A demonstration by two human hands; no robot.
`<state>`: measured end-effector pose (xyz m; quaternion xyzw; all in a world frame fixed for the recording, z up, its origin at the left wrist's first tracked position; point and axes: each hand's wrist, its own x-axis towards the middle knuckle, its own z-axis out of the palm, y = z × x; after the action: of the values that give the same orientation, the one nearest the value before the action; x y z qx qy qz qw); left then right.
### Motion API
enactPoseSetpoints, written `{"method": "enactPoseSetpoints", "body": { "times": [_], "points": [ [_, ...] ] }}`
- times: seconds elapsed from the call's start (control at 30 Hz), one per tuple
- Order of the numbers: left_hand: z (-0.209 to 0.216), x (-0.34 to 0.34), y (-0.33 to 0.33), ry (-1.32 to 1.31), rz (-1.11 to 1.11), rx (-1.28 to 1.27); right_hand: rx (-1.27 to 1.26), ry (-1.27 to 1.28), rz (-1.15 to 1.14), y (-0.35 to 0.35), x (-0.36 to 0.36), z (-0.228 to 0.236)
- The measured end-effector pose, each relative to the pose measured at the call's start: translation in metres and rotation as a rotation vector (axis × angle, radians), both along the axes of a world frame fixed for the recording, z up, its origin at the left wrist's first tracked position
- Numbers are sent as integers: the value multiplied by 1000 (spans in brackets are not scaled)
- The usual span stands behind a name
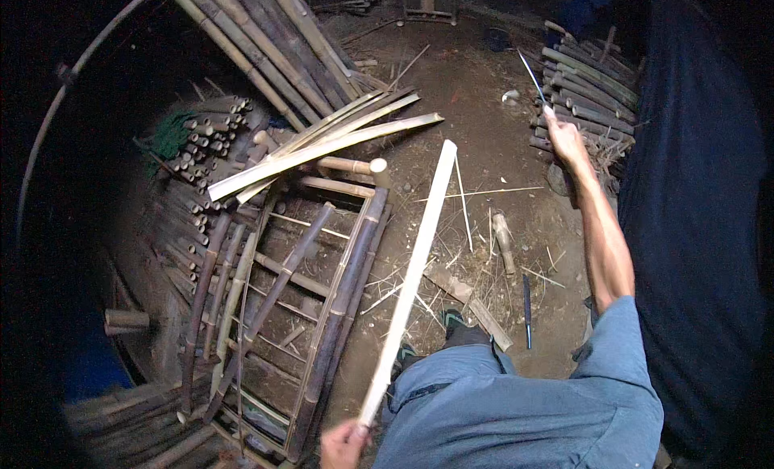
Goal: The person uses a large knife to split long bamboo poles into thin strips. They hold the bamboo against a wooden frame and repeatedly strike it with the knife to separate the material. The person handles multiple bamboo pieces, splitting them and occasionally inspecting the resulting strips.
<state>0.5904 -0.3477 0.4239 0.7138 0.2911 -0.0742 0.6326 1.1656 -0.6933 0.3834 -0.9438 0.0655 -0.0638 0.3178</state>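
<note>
My left hand (345,445), low in the picture, is closed around the lower end of a long pale split bamboo strip (419,259). The strip slants up and away, and a thin sliver (463,199) hangs from near its far end. My right arm is stretched out to the far right, well apart from the strip. In that right hand (567,139) is a long, thin-bladed knife (532,76), its blade pointing up and to the left. The knife's handle is mostly hidden by my fingers.
A bamboo frame (306,284) stands at my left, with split bamboo strips (322,151) lying across its far end. Bamboo poles are stacked at far right (592,90) and left (214,130). On the floor lie a wooden mallet-like piece (504,242), a dark rod (527,312) and shavings.
</note>
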Motion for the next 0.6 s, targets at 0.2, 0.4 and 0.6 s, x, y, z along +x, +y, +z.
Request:
{"method": "enactPoseSetpoints", "body": {
  "times": [0.2, 0.4, 0.6],
  "points": [
    [-24, 94, 119, -533, 149, 801, 201, 406, 340, 86, -151, -46],
    [34, 179, 139, -938, 464, 219, 677, 772, 83, 66, -338, -184],
    [-61, 219, 130, -1135, 488, 290, 869, 914, -124, 35, -414, -194]
  ]
}}
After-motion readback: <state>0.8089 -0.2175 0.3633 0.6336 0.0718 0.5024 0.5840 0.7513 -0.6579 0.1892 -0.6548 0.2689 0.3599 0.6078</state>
